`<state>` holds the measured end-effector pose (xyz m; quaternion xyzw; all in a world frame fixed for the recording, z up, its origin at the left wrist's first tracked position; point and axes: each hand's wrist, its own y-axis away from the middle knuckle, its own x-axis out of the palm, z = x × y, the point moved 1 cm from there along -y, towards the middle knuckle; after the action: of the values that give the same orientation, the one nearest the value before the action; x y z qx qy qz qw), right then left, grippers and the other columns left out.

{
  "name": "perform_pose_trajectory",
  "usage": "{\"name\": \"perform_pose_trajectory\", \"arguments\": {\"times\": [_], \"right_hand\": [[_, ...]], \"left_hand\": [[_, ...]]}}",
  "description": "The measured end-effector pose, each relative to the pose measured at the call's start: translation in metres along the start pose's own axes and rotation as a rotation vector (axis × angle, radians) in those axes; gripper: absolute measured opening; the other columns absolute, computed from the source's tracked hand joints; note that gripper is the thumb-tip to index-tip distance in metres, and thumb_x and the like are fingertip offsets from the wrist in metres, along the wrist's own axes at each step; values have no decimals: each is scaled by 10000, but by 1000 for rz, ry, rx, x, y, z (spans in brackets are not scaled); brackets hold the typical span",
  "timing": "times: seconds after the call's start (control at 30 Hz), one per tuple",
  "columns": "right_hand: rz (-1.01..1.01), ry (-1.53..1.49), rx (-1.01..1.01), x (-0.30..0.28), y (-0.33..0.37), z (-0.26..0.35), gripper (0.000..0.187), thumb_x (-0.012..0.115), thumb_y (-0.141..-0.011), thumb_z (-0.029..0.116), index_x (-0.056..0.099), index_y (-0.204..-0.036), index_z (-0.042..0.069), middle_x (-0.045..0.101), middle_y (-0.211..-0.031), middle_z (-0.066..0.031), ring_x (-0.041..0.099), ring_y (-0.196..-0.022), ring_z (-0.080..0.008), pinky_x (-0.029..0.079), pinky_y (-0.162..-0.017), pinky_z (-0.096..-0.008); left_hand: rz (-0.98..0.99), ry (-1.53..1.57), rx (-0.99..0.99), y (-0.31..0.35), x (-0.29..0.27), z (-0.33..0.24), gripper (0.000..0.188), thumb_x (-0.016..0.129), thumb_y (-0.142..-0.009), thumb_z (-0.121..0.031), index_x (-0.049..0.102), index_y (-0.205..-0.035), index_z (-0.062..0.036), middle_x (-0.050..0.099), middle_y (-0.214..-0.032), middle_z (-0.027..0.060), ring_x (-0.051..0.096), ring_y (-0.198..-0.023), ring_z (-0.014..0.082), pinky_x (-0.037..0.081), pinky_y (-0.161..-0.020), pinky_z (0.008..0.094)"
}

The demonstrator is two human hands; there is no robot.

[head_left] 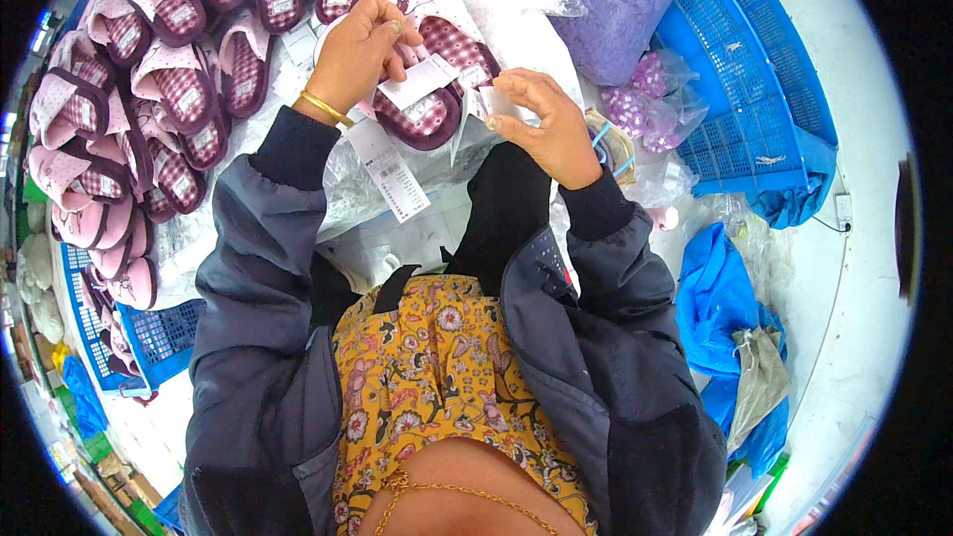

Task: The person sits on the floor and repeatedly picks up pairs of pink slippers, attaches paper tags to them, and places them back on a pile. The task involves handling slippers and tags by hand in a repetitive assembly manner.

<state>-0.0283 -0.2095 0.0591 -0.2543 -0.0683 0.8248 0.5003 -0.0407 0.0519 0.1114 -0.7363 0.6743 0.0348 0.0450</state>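
A pair of pale pink slippers with plaid insoles and dark burgundy rims lies before me: one slipper (459, 38) behind, the other (429, 127) nearer. My left hand (359, 58) is closed above their left side, thumb and forefinger pressed together; what they pinch is too small to make out. Just by its fingers, a white tag (421, 82) lies across the nearer slipper. To the right, my right hand (552, 129) pinches a small white paper tag (496, 103) between thumb and fingers. A longer printed tag (387, 171) hangs below my left wrist.
Many similar slippers (177, 89) are piled at the left, partly over a blue crate (164, 337). A bagged purple bundle (615, 5) and a blue plastic basket (740, 79) stand at the back right. Clear plastic wrap (437, 174) covers the work surface; blue bags (717, 288) lie at right.
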Motion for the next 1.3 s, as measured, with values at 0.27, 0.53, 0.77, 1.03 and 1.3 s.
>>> {"name": "perform_pose_trajectory", "arguments": {"times": [0.27, 0.53, 0.77, 1.03, 1.3], "right_hand": [[195, 357, -147, -14, -16, 14, 424, 795, -739, 210, 685, -1128, 82, 653, -1181, -108, 575, -1145, -308, 434, -1003, -415], [211, 559, -341, -8, -10, 12, 405, 762, -735, 215, 706, -1127, 127, 648, -1210, -19, 546, -1166, -252, 415, -994, -415], [216, 574, -396, -11, -10, 5, 288, 678, -853, 209, 694, -1130, 129, 681, -1135, -35, 599, -1109, -245, 442, -964, -393], [70, 381, -121, -1, -27, 17, 421, 691, -897, 308, 579, -1266, 138, 694, -1083, -145, 673, -930, -365, 539, -760, -421], [121, 646, -312, -2, -39, 21, 317, 655, -891, 279, 617, -1176, 145, 693, -941, -95, 669, -798, -304, 496, -730, -419]], "left_hand": [[149, -371, 147, -9, 7, 5, 132, 562, -939, -122, 638, -1007, -38, 659, -824, 36, 590, -697, 80, 463, -638, 236], [156, -346, 98, -3, 9, 4, 121, 561, -946, -103, 627, -1016, -30, 622, -836, -7, 541, -731, 53, 442, -663, 211], [160, -390, 73, -1, 9, 4, 137, 576, -946, -127, 632, -1017, -25, 642, -838, 4, 573, -746, 72, 463, -692, 227], [223, -322, 159, -1, 8, 20, 138, 584, -941, -122, 639, -1014, -18, 669, -844, 37, 627, -793, 108, 487, -738, 254], [279, -391, 106, 5, 10, 10, 138, 589, -939, -96, 639, -1042, -19, 639, -894, 6, 588, -819, 86, 485, -778, 239]]}}
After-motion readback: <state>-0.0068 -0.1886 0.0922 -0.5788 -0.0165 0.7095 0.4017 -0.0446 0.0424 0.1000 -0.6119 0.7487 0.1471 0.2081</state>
